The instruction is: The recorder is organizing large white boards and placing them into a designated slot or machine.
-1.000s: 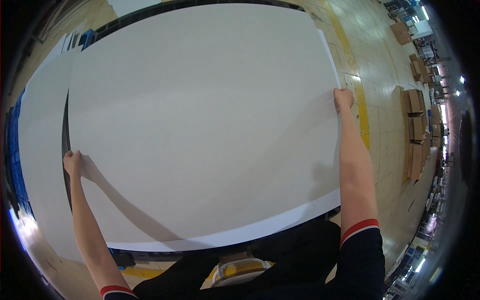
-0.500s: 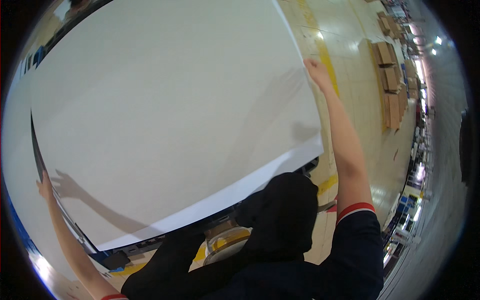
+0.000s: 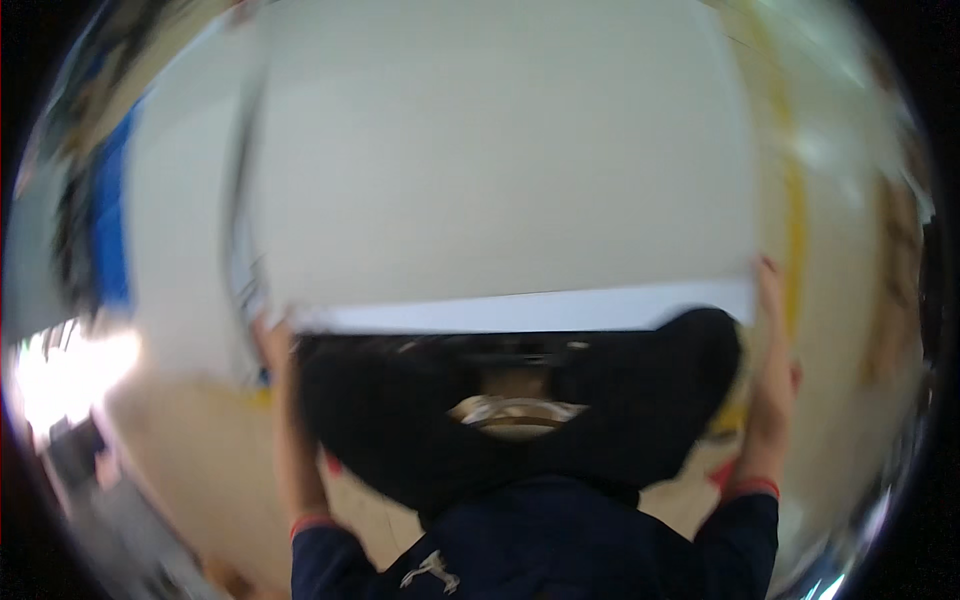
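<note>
Our fingers pinch the large white sheet (image 3: 500,170) at its two near corners: the left hand (image 3: 272,340) grips the near left corner, the right hand (image 3: 772,330) the near right corner, though blur hides how each finger lies. The sheet is lifted off its stack and tilted up in front of us, its near edge level across our chest. Left of the sheet shows a blue band (image 3: 110,230); right of it runs a yellow floor line (image 3: 795,220). We judge the lift done, the carrying and setting down left
</note>
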Demonstrator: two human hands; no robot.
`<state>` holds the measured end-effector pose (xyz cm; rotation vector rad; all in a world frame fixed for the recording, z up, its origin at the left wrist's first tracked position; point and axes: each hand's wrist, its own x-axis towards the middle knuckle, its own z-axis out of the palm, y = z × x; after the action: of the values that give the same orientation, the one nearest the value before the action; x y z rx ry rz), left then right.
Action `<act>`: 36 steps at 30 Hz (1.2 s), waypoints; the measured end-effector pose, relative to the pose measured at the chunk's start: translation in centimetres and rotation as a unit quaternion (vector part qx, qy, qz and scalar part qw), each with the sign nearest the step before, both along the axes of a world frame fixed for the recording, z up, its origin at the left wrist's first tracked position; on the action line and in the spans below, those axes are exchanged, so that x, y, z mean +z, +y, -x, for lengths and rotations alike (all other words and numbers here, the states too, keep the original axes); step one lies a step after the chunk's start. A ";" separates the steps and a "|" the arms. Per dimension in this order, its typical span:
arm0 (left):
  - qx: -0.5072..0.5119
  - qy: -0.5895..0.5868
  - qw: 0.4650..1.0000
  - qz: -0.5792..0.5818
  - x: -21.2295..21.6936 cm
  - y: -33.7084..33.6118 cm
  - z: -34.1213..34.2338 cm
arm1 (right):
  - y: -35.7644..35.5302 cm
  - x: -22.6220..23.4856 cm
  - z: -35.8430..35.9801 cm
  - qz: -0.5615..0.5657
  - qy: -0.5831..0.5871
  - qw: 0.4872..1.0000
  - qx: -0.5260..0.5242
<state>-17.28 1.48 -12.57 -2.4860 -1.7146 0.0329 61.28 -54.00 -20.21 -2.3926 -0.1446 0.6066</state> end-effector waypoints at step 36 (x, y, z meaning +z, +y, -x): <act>0.268 -0.223 0.934 0.071 -4.5 3.2 -10.8 | -5.7 0.9 -5.2 0.039 -0.048 0.998 -0.030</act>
<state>-6.47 4.71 -17.08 -2.1385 -2.6190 -0.4012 66.50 -59.66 -19.29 -2.4925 -0.0908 0.4775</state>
